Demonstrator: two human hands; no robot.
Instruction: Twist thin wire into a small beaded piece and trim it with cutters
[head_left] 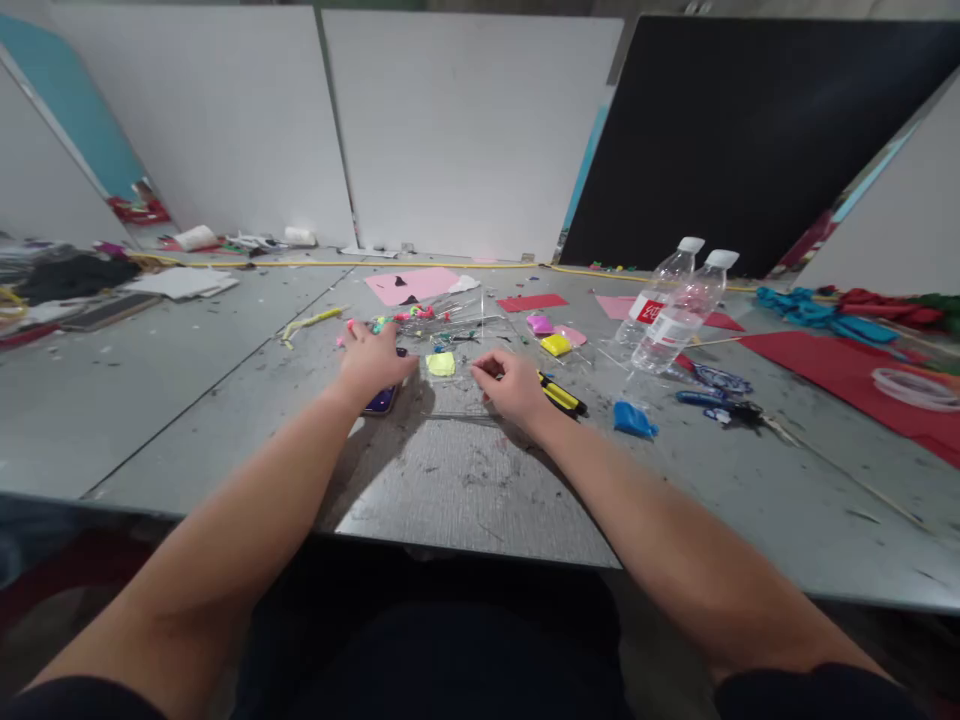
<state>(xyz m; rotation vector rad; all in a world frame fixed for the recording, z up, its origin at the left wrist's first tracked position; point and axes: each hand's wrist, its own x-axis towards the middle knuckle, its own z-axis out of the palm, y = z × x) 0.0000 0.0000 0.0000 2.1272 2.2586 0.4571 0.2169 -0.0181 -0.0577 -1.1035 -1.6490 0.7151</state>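
My left hand (371, 362) rests palm down on the grey table (225, 400), covering part of a dark phone (380, 401). Its fingers lie flat and spread toward a pile of small coloured pieces and clear plastic bags (442, 318). My right hand (511, 384) sits a little to the right with fingers curled, pinching at something thin next to a yellow-green lump (441, 364); what it pinches is too small to make out. A yellow and black cutter (561, 396) lies just right of that hand.
Two clear water bottles (675, 305) lie tilted at right. A blue lump (634, 418), yellow lump (556, 345), pink lumps (540, 324), pink paper (412, 284), red sheets (847, 375) and scissors (720, 405) are scattered about. White and black partition boards (465, 130) stand behind.
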